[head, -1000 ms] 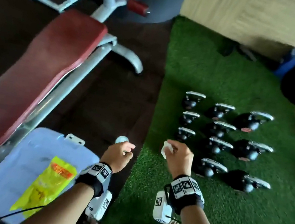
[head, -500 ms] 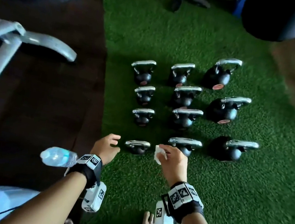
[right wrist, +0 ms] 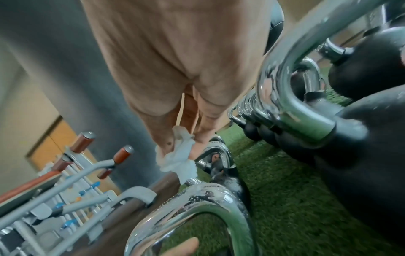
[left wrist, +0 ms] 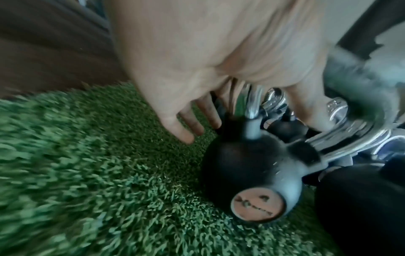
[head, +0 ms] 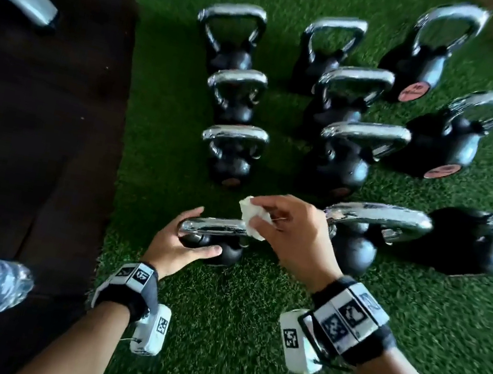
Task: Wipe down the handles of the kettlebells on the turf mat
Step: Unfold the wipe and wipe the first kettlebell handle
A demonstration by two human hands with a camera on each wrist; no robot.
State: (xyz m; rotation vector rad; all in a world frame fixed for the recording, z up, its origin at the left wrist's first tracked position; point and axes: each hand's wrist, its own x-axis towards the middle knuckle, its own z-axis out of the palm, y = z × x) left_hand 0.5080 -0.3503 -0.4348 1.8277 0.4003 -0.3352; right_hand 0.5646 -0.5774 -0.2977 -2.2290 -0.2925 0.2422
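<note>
Your left hand (head: 177, 245) cups the nearest kettlebell (head: 220, 253), fingers curled round its body on the turf (head: 229, 332). Your right hand (head: 291, 231) pinches the tissue (head: 251, 217) against its handle (head: 215, 227), which runs straight across between your hands; wipe along it leftward

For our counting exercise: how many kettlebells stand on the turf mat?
11 kettlebells: four in the left column, the nearest gripped by the left hand; four in the middle; three on the right. Others may sit beyond the frame.
</note>
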